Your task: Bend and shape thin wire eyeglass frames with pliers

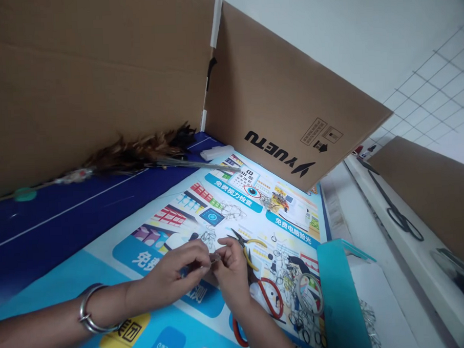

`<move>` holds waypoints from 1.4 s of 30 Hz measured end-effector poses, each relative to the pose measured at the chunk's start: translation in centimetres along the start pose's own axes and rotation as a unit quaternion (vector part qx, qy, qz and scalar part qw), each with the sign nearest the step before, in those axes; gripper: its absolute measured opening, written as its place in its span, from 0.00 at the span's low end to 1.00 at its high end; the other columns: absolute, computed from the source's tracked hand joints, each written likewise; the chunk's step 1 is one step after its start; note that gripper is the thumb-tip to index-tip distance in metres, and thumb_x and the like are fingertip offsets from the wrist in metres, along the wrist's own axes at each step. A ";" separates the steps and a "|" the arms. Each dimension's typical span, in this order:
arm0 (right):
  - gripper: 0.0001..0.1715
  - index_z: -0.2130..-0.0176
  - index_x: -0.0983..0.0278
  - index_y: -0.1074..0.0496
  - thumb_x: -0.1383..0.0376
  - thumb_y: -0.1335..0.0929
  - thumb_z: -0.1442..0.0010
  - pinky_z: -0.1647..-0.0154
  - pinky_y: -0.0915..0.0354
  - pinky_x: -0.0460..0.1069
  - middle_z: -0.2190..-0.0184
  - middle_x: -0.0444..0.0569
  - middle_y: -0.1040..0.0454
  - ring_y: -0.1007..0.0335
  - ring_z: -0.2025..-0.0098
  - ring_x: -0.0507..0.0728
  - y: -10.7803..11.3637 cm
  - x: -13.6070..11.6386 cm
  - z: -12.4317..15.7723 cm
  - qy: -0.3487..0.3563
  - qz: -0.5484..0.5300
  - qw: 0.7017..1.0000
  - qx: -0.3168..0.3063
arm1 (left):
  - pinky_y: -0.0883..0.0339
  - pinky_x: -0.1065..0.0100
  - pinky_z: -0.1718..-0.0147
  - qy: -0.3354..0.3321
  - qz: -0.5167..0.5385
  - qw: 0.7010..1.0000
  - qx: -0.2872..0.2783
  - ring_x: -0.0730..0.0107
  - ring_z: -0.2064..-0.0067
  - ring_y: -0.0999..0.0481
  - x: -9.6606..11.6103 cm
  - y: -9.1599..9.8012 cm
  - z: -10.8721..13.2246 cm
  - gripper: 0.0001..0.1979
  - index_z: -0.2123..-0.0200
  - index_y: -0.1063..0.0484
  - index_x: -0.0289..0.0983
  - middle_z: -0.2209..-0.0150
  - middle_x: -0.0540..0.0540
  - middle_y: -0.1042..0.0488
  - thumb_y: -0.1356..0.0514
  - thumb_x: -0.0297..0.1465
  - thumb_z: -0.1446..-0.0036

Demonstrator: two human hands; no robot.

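In the head view, the left hand [178, 271], with a metal bangle [83, 318] on its wrist, and the right hand [233, 270] come together above the printed sheet [101, 274]. Both hands pinch with their fingertips a small piece [214, 257], which is too small to be recognised. Just beside the right hand lie yellow-handled pliers [258, 241] and a red-handled tool [279, 308]. Many wire loops [288, 284] are scattered near a teal folder [339, 287]. Farther away, thin rods [216, 166] lie near brown feathers [139, 152].
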State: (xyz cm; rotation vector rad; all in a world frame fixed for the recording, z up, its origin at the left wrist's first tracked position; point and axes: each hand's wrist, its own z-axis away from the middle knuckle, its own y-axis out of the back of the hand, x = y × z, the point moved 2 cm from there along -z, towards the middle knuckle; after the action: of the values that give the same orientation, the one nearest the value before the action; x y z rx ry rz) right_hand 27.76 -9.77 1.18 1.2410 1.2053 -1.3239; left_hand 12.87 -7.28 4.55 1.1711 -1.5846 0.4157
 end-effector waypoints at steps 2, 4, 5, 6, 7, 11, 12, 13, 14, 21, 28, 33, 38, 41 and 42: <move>0.16 0.57 0.61 0.33 0.67 0.32 0.48 0.74 0.41 0.43 0.75 0.40 0.33 0.37 0.75 0.49 0.1 -0.1 0.0 -0.005 -0.004 1.000 0.003 | 0.37 0.66 0.65 -0.031 -0.010 0.999 -0.029 0.63 0.66 0.30 0.1 0.0 0.2 0.08 0.69 0.28 0.40 0.70 0.45 0.29 0.46 0.23 0.45; 0.09 0.62 0.62 0.30 0.66 0.32 0.47 0.72 0.39 0.44 0.74 0.41 0.31 0.36 0.74 0.50 0.2 -0.2 0.0 -0.003 0.010 1.000 0.004 | 0.37 0.65 0.65 -0.047 -0.015 0.997 -0.061 0.62 0.65 0.30 0.3 -0.1 0.3 0.10 0.66 0.27 0.40 0.70 0.43 0.27 0.46 0.23 0.45; 0.07 0.64 0.63 0.29 0.65 0.32 0.46 0.71 0.38 0.45 0.74 0.42 0.30 0.35 0.72 0.50 0.3 -0.3 0.0 0.000 0.020 1.000 0.005 | 0.37 0.65 0.66 -0.049 -0.018 0.996 -0.077 0.61 0.65 0.29 0.5 -0.2 0.4 0.11 0.65 0.26 0.41 0.69 0.42 0.26 0.46 0.24 0.44; 0.05 0.66 0.63 0.28 0.65 0.31 0.46 0.69 0.38 0.45 0.73 0.43 0.30 0.35 0.72 0.51 0.4 -0.3 0.1 0.003 0.030 1.000 0.009 | 0.37 0.64 0.66 -0.049 -0.021 0.995 -0.088 0.60 0.65 0.29 0.8 -0.3 0.4 0.11 0.65 0.25 0.41 0.69 0.41 0.25 0.47 0.25 0.44; 0.04 0.66 0.63 0.27 0.65 0.31 0.46 0.69 0.38 0.45 0.74 0.43 0.29 0.35 0.71 0.51 0.5 -0.4 0.1 0.004 0.036 0.999 0.016 | 0.37 0.63 0.65 -0.049 -0.023 0.994 -0.091 0.59 0.66 0.29 1.1 -0.5 0.5 0.11 0.65 0.24 0.42 0.69 0.41 0.24 0.46 0.26 0.44; 0.06 0.67 0.63 0.26 0.65 0.30 0.48 0.69 0.37 0.46 0.74 0.43 0.29 0.34 0.72 0.51 1.0 -0.6 0.2 0.011 0.034 0.997 0.061 | 0.39 0.53 0.55 -0.067 0.013 0.998 0.000 0.54 0.63 0.28 2.1 -1.1 1.2 0.10 0.63 0.24 0.44 0.67 0.41 0.22 0.45 0.32 0.46; 0.06 0.67 0.64 0.26 0.65 0.29 0.48 0.68 0.36 0.46 0.74 0.43 0.28 0.34 0.71 0.52 1.1 -0.6 0.2 0.017 0.033 0.997 0.072 | 0.40 0.52 0.53 -0.076 0.022 0.997 0.021 0.53 0.62 0.28 2.2 -1.2 1.4 0.11 0.61 0.24 0.45 0.66 0.41 0.22 0.44 0.33 0.46; 0.05 0.68 0.64 0.26 0.65 0.29 0.49 0.67 0.36 0.47 0.74 0.44 0.27 0.33 0.71 0.52 1.1 -0.7 0.2 0.023 0.034 0.996 0.081 | 0.41 0.51 0.52 -0.090 0.028 0.995 0.036 0.53 0.61 0.28 2.3 -1.1 1.5 0.13 0.58 0.25 0.45 0.65 0.41 0.22 0.43 0.33 0.47; 0.05 0.69 0.64 0.25 0.65 0.29 0.49 0.67 0.35 0.47 0.73 0.44 0.27 0.32 0.70 0.53 1.2 -0.8 0.2 0.028 0.034 0.995 0.090 | 0.41 0.51 0.52 -0.098 0.032 0.993 0.049 0.53 0.61 0.28 2.2 -1.0 1.5 0.14 0.56 0.27 0.45 0.64 0.41 0.22 0.42 0.33 0.47; 0.08 0.68 0.64 0.25 0.62 0.28 0.49 0.67 0.33 0.49 0.72 0.46 0.25 0.30 0.69 0.54 1.3 -1.1 0.2 0.025 0.005 0.994 0.108 | 0.38 0.68 0.70 0.129 0.074 0.985 0.084 0.66 0.69 0.33 0.2 0.2 0.1 0.05 0.68 0.32 0.40 0.72 0.48 0.32 0.45 0.33 0.41; 0.07 0.68 0.63 0.25 0.62 0.28 0.49 0.66 0.31 0.50 0.71 0.46 0.24 0.29 0.69 0.54 1.3 -1.3 0.3 0.032 -0.021 0.994 0.098 | 0.52 0.75 0.82 0.268 0.267 0.925 0.038 0.76 0.79 0.43 -0.9 -1.1 0.2 0.10 0.66 0.35 0.39 0.79 0.55 0.43 0.44 0.40 0.41; 0.06 0.67 0.63 0.24 0.64 0.28 0.48 0.64 0.31 0.50 0.71 0.46 0.23 0.27 0.68 0.55 1.2 -1.6 0.3 0.035 -0.036 0.996 0.079 | 0.52 0.75 0.82 0.286 0.305 0.908 0.011 0.77 0.79 0.42 -1.0 -1.2 0.2 0.10 0.65 0.33 0.38 0.78 0.55 0.41 0.41 0.39 0.44; 0.05 0.66 0.62 0.24 0.66 0.30 0.47 0.61 0.31 0.51 0.69 0.47 0.22 0.26 0.65 0.56 1.1 -2.1 0.5 0.068 0.026 0.996 0.051 | 0.52 0.75 0.83 0.289 0.297 0.909 0.040 0.78 0.81 0.44 -1.7 -1.3 0.3 0.10 0.69 0.34 0.38 0.79 0.56 0.41 0.39 0.39 0.46; 0.09 0.62 0.63 0.25 0.65 0.30 0.47 0.63 0.30 0.51 0.67 0.47 0.23 0.27 0.64 0.56 1.2 -1.9 0.4 0.057 0.010 0.996 0.068 | 0.52 0.75 0.83 0.296 0.286 0.910 0.058 0.77 0.82 0.43 -2.1 -1.2 0.3 0.11 0.68 0.34 0.39 0.81 0.57 0.42 0.39 0.39 0.46; 0.11 0.61 0.63 0.27 0.64 0.31 0.46 0.65 0.30 0.50 0.67 0.48 0.23 0.27 0.66 0.56 1.3 -1.8 0.3 0.049 0.000 0.996 0.079 | 0.51 0.75 0.83 0.294 0.281 0.911 0.064 0.77 0.82 0.43 -2.2 -1.1 0.2 0.11 0.68 0.34 0.39 0.81 0.57 0.42 0.39 0.39 0.46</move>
State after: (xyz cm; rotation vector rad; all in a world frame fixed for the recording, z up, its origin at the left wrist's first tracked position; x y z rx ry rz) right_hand 29.08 -10.19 2.86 1.4328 1.1863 -1.3934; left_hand 13.53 -6.94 2.20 0.5638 -1.3335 1.1492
